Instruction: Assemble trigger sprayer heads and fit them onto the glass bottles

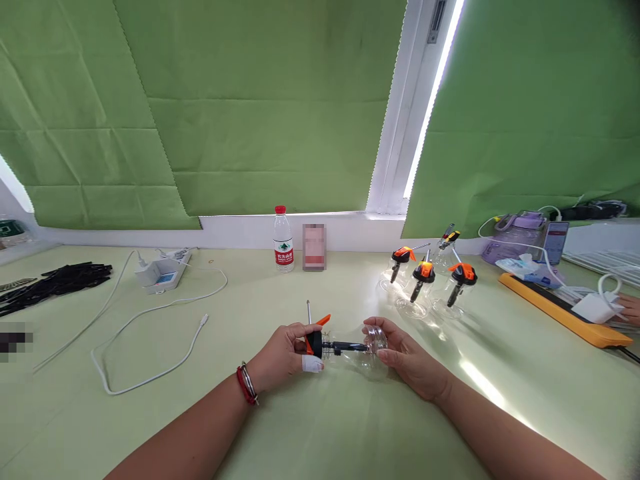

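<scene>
A clear bottle (356, 363) lies on its side just above or on the table in front of me, its base toward the right. My right hand (413, 360) grips it by the rounded base end. My left hand (281, 353), with a white wrap on one finger, is closed round the black-and-orange pump top (315, 343) at the neck. A thin metal spout (309, 312) sticks up from that top, and a black tube (350, 347) runs inside the bottle. Whether the top is screwed fully on, I cannot tell.
Several similar bottles (423, 272) with orange-and-black tops stand at right. A water bottle (284, 243) and a pink box (314, 247) are at the back. White cable (150, 310) and black strips (70, 280) lie left. Another person's hand (631, 309) shows beside an orange power strip (560, 312).
</scene>
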`<state>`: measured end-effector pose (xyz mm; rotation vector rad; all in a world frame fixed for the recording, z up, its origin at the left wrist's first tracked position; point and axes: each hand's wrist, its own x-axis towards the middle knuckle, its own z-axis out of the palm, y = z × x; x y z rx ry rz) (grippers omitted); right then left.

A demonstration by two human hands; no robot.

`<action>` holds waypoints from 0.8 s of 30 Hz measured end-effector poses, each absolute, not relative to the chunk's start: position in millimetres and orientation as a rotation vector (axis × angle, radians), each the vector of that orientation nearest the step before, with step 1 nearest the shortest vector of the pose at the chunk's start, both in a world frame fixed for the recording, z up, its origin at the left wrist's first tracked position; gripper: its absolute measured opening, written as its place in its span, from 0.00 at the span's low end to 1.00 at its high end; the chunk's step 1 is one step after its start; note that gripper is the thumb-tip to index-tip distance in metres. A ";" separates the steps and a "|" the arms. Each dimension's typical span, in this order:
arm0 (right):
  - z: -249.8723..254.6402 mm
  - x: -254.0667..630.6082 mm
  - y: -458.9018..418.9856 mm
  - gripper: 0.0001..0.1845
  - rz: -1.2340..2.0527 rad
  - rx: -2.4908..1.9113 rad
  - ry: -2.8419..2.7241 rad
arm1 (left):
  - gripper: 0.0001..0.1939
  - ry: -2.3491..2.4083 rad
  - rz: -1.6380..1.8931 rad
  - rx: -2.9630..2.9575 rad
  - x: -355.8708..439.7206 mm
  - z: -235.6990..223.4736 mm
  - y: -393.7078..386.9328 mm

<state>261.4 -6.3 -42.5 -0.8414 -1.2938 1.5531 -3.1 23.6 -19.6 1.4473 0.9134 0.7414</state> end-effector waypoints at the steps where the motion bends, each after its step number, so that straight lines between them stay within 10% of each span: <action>1: -42.9 261.5 -5.7 0.28 1.556 -0.834 -1.301 | 0.31 0.909 0.739 1.454 -3.3 -19.6 23.7; 24: -48.6 260.4 -5.3 0.32 1.607 -0.730 -1.395 | 0.30 0.865 0.623 1.533 -2.0 -22.6 17.4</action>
